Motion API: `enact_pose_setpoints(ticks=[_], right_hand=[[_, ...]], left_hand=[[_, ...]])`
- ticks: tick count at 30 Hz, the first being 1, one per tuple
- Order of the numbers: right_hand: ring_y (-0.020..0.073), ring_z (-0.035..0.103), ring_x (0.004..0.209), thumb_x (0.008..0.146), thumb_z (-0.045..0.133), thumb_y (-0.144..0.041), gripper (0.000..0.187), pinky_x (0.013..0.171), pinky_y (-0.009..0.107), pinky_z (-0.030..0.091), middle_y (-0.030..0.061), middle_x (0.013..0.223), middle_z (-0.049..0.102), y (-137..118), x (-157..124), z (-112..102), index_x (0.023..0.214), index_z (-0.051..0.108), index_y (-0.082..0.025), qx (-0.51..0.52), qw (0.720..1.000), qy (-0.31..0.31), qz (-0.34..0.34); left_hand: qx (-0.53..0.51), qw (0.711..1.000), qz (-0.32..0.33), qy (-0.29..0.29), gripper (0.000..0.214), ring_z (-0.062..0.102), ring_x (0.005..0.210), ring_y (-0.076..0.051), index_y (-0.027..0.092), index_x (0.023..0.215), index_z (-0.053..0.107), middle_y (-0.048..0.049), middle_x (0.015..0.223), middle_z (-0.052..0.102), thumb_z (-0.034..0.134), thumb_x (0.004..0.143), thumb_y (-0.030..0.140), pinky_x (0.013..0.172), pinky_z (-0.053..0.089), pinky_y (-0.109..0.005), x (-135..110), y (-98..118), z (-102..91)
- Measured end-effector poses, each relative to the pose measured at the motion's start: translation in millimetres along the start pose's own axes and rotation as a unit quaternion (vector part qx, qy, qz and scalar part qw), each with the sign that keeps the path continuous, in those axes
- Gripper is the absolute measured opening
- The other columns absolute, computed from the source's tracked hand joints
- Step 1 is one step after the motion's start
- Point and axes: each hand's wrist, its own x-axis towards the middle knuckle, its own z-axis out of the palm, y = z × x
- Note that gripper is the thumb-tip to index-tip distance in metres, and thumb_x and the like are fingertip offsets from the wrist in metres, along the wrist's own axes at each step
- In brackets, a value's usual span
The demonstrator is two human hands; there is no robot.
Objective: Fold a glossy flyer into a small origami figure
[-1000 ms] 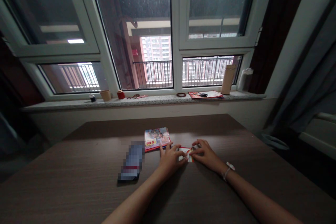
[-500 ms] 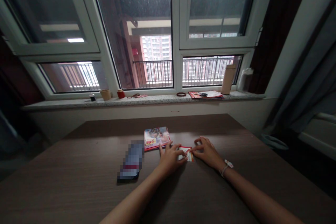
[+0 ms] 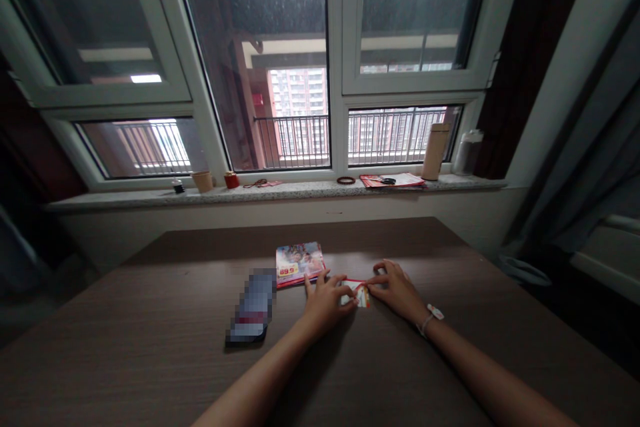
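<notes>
A small red-and-white piece of folded paper (image 3: 359, 292) lies on the brown wooden table (image 3: 150, 360). My left hand (image 3: 326, 299) rests on its left part, fingers bent and pressing down. My right hand (image 3: 395, 289) presses on its right edge with curled fingers; a white band circles that wrist. Just behind my left hand lies a colourful printed leaflet (image 3: 299, 263) with a yellow price tag.
A dark phone (image 3: 253, 309) lies left of my left hand. The stone window sill (image 3: 280, 191) behind the table carries a small cup (image 3: 203, 181), a red pot (image 3: 231, 179), scissors on red papers (image 3: 390, 180), a tall beige flask (image 3: 434, 151) and a jar (image 3: 467, 152).
My right hand's fingers have shifted slightly along the paper's right edge. My left hand stays pressed on the paper.
</notes>
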Motion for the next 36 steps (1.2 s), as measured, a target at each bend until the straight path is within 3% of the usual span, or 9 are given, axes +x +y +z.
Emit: enact_pose_setpoints(ticks=[11, 18, 22, 29, 36], right_hand=[[0.0233, 0.048, 0.113, 0.083, 0.058, -0.037, 0.021, 0.101, 0.037, 0.035, 0.0056, 0.112, 0.056, 8, 4, -1, 0.096, 0.075, -0.033, -0.021, 0.999, 0.015, 0.027], [0.022, 0.044, 0.119, 0.086, 0.055, -0.032, 0.022, 0.106, 0.037, 0.032, 0.0052, 0.118, 0.054, 15, 2, 1, 0.096, 0.074, -0.032, 0.039, 0.998, 0.048, -0.03], [0.0226, 0.035, 0.127, 0.085, 0.058, -0.033, 0.018, 0.11, 0.038, 0.027, 0.0039, 0.123, 0.052, 11, -1, 1, 0.093, 0.075, -0.032, 0.045, 0.996, 0.01, -0.079], [0.025, 0.037, 0.124, 0.082, 0.06, -0.038, 0.019, 0.106, 0.041, 0.029, 0.0046, 0.117, 0.054, 2, 1, -1, 0.093, 0.075, -0.035, -0.01, 1.0, 0.002, 0.004], [0.0253, 0.042, 0.118, 0.084, 0.057, -0.038, 0.02, 0.103, 0.041, 0.033, 0.0059, 0.111, 0.055, 2, 2, 0, 0.094, 0.075, -0.035, -0.038, 0.999, 0.021, -0.003]], left_hand=[[-0.005, 1.0, -0.005, -0.011, 0.021, 0.029, 0.132, -0.035, 0.04, 0.1, 0.068, 0.0058, 0.137, 0.052, 0.06, 0.083, 0.049, 0.101, 0.001, -0.075, 1, 1, -0.6], [-0.007, 1.0, -0.001, -0.006, 0.022, 0.029, 0.133, -0.036, 0.04, 0.1, 0.068, 0.0046, 0.137, 0.053, 0.058, 0.084, 0.05, 0.102, 0.0, -0.074, 0, 0, 0.2], [-0.009, 1.0, -0.002, -0.006, 0.021, 0.029, 0.133, -0.035, 0.039, 0.099, 0.068, 0.0056, 0.137, 0.052, 0.058, 0.084, 0.05, 0.102, -0.002, -0.074, 0, 0, -0.3], [-0.009, 1.0, 0.005, -0.001, 0.02, 0.029, 0.133, -0.036, 0.039, 0.099, 0.067, 0.0051, 0.137, 0.053, 0.059, 0.084, 0.049, 0.102, 0.0, -0.074, 1, -2, 1.3], [-0.006, 1.0, 0.006, 0.006, 0.021, 0.03, 0.132, -0.035, 0.038, 0.099, 0.067, 0.0048, 0.136, 0.053, 0.058, 0.084, 0.05, 0.103, 0.0, -0.073, 0, -3, 4.4]])
